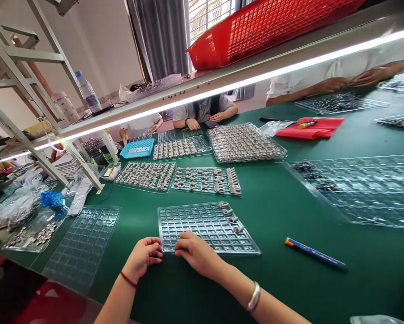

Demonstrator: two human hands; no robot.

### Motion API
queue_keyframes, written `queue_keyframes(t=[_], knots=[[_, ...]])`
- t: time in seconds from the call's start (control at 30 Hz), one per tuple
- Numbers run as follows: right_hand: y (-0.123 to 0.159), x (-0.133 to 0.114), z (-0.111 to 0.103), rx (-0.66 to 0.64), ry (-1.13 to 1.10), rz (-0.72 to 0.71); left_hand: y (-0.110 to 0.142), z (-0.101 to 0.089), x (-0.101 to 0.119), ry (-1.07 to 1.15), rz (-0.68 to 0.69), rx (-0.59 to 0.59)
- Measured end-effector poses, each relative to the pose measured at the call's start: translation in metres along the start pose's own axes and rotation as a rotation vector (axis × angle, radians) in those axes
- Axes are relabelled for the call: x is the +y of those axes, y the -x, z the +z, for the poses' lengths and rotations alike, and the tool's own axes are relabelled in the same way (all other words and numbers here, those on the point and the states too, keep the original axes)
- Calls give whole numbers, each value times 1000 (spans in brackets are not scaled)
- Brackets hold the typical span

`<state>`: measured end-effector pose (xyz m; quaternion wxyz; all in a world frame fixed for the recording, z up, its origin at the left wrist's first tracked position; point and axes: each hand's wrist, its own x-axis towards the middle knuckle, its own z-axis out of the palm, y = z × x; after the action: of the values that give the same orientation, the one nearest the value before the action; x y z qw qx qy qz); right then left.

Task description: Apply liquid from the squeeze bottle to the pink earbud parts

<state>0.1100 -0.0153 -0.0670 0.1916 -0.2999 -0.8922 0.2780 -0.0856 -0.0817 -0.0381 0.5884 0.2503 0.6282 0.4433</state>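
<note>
A clear plastic tray (202, 225) with a grid of pockets lies in front of me. Several small metal parts (233, 220) sit in its right-hand column. My left hand (143, 257), with a red cord at the wrist, has bent fingers at the tray's near left corner, seemingly gripping the edge. Over the near rim, left of the tray's middle, is my right hand (199, 255), wearing a silver bangle. Its thumb and fingers are drawn together, and whatever they pinch is hidden. Beyond stand two trays filled with similar parts, a left one (146, 175) and a right one (206, 181).
A blue pen with an orange end (315, 253) lies to the right. Large clear trays flank me, one left (83, 245) and one right (374, 189). A stack of filled trays (245, 143) stands farther back. A lit shelf (222, 92) crosses above; co-workers sit beyond.
</note>
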Motion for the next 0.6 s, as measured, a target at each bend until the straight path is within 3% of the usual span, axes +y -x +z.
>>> queue_keyframes(t=[0.3,0.6], knots=[[5,9,-1,10,-145,27,4,3,-8,224,-108,-128],[3,10,-10,39,-181,32,20,16,-20,378,-51,-158]])
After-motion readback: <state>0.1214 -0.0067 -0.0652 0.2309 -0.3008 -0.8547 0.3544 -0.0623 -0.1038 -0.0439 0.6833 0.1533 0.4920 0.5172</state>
